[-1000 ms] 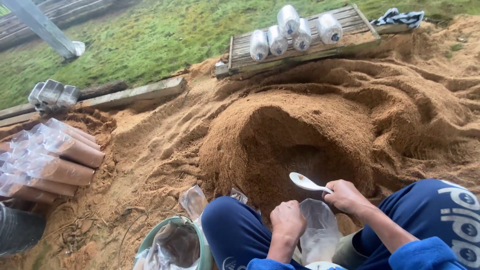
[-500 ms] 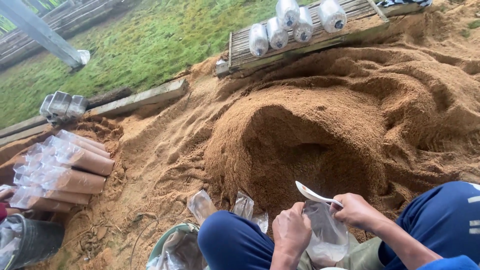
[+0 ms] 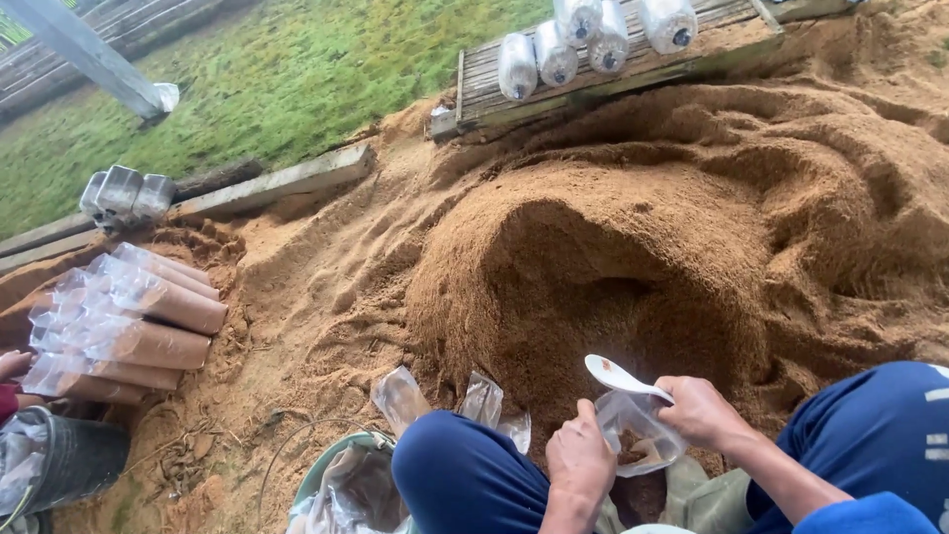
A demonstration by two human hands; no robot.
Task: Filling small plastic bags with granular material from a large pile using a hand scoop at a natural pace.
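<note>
Sawdust scooping into a thin clear bag, at 6 o'clock below the mound

Left hand (image 3: 581, 463) pinches the plastic bag (image 3: 638, 430) open; right hand (image 3: 704, 410) grips the white spoon (image 3: 618, 377) at 12 o'clock over its mouth; a slack rim may spill sawdust (image 3: 613, 257)

Filled bags (image 3: 129, 321) left of mound (image 3: 613, 267) (sawdust)

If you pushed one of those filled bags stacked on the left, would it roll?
Probably: the filled bags are round tubes lying on their sides. They look tightly packed, so likely stiff and heavy. The stack and soft sawdust might slow rolling.
</note>
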